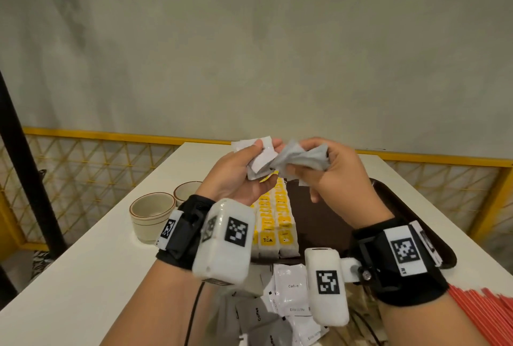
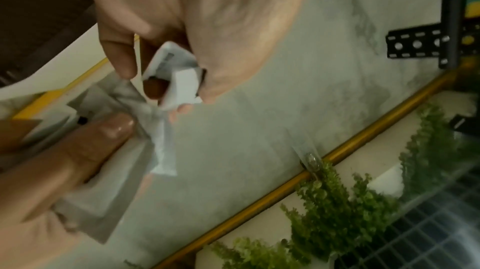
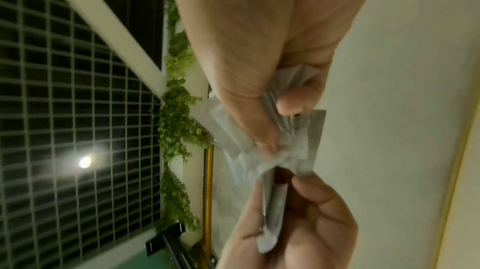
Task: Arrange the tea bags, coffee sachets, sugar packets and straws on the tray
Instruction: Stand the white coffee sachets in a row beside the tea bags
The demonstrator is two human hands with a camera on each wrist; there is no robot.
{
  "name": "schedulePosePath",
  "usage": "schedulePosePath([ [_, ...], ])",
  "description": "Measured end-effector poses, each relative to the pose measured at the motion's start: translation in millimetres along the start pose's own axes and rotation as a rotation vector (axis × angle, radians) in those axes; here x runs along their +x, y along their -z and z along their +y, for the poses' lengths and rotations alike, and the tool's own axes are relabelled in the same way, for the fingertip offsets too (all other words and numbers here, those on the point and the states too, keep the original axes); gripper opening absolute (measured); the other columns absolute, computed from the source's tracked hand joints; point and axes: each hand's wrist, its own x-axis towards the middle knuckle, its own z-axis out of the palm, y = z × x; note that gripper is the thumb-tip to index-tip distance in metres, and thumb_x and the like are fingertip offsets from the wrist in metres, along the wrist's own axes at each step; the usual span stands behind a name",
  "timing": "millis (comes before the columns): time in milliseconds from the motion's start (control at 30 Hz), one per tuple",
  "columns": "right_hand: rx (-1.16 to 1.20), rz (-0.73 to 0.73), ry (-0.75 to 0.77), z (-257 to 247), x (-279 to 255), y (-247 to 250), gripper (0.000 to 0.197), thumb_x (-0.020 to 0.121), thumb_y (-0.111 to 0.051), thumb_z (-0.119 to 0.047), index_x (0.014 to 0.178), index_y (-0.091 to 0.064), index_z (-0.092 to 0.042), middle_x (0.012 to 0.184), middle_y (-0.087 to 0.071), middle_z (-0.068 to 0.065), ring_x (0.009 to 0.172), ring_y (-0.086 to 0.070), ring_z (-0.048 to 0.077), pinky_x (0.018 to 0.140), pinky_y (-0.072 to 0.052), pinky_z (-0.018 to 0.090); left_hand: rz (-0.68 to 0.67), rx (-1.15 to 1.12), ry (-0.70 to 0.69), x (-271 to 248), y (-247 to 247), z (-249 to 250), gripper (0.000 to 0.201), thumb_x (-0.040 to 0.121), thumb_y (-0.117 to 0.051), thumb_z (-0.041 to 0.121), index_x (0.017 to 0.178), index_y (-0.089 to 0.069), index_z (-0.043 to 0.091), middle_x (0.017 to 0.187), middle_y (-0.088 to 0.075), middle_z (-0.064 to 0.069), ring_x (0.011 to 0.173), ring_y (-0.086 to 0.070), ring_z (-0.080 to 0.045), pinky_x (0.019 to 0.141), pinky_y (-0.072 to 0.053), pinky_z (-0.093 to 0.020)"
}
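Observation:
Both hands are raised above the brown tray point(image 1: 327, 223) in the head view. My left hand point(image 1: 249, 168) pinches a few white coffee sachets point(image 1: 263, 158), seen close in the left wrist view as white sachets point(image 2: 182, 82). My right hand point(image 1: 330, 168) grips a crumpled bunch of grey sachets point(image 1: 297, 158), which the right wrist view shows as grey sachets point(image 3: 293, 129). The two bunches touch between the hands. Rows of yellow tea bags point(image 1: 274, 220) fill the tray's left side. Loose coffee sachets point(image 1: 288, 298) lie on the table in front of the tray. Red straws point(image 1: 488, 315) lie at the near right.
Two beige cups point(image 1: 152, 215) stand on the white table point(image 1: 83, 276) left of the tray. A black pole point(image 1: 25, 156) rises at the far left. A yellow mesh railing point(image 1: 97, 168) runs behind the table. The tray's right half shows bare brown surface.

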Motion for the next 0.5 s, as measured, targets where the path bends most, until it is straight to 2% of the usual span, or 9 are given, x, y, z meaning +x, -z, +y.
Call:
schedulePosePath([
  [100,0.301,0.152,-0.125,2,3,8,0.019,0.084,-0.068,-0.001,0.101,-0.063,-0.005,0.079,-0.066,0.008,0.051,-0.052,0.012,0.037,-0.036,0.019,-0.072,-0.104,-0.024,-3,4,5,0.03,0.096,-0.041,0.016,0.119,-0.057,0.007,0.111,-0.068,-0.009,0.095,-0.068,-0.022,0.086,-0.052,-0.037],
  [167,0.437,0.181,-0.191,3,5,14,0.022,0.084,-0.067,-0.002,0.105,-0.062,-0.002,0.081,-0.066,0.006,0.054,-0.055,0.009,0.036,-0.035,0.017,-0.121,-0.126,-0.034,-4,8,7,0.038,0.088,-0.046,0.01,0.125,-0.054,0.005,0.117,-0.067,-0.011,0.104,-0.067,-0.025,0.092,-0.05,-0.046],
  [200,0.492,0.183,-0.217,3,6,16,0.022,0.084,-0.067,-0.002,0.105,-0.062,-0.004,0.081,-0.066,0.005,0.056,-0.057,0.008,0.035,-0.034,0.016,-0.133,-0.141,-0.034,-4,8,7,0.04,0.086,-0.047,0.009,0.125,-0.054,0.005,0.115,-0.068,-0.011,0.103,-0.067,-0.027,0.092,-0.049,-0.049],
  [267,0.57,0.181,-0.248,2,6,20,0.022,0.084,-0.067,-0.003,0.104,-0.061,-0.008,0.079,-0.067,0.001,0.058,-0.059,0.006,0.035,-0.033,0.015,-0.14,-0.197,-0.025,-3,9,7,0.035,0.09,-0.046,0.009,0.124,-0.055,0.002,0.099,-0.07,-0.011,0.089,-0.07,-0.026,0.086,-0.055,-0.046],
  [333,0.607,0.172,-0.265,2,7,21,0.02,0.083,-0.067,-0.004,0.101,-0.061,-0.01,0.08,-0.067,0.001,0.061,-0.059,0.007,0.036,-0.033,0.015,-0.128,-0.219,-0.044,-4,6,6,0.031,0.093,-0.048,0.016,0.119,-0.056,0.001,0.081,-0.062,-0.008,0.067,-0.063,-0.017,0.068,-0.059,-0.032],
  [367,0.616,0.167,-0.27,3,6,21,0.019,0.083,-0.067,-0.004,0.099,-0.062,-0.011,0.08,-0.066,0.002,0.062,-0.058,0.007,0.036,-0.032,0.015,-0.105,-0.185,-0.06,-4,4,6,0.033,0.089,-0.053,0.02,0.116,-0.057,0.002,0.076,-0.058,-0.006,0.061,-0.058,-0.014,0.06,-0.056,-0.027],
  [433,0.63,0.154,-0.276,2,6,18,0.018,0.081,-0.068,-0.004,0.097,-0.061,-0.011,0.079,-0.065,0.003,0.062,-0.057,0.008,0.035,-0.031,0.015,-0.056,-0.052,-0.102,-3,3,3,0.039,0.079,-0.062,0.021,0.112,-0.058,0.001,0.074,-0.056,-0.004,0.058,-0.051,-0.011,0.052,-0.05,-0.021],
  [500,0.622,0.138,-0.277,2,6,15,0.02,0.082,-0.067,-0.004,0.1,-0.061,-0.008,0.081,-0.064,0.004,0.06,-0.055,0.008,0.035,-0.03,0.015,-0.04,0.078,-0.126,-2,1,0,0.041,0.075,-0.066,0.02,0.11,-0.058,0.001,0.073,-0.056,-0.003,0.06,-0.049,-0.011,0.052,-0.047,-0.02],
])
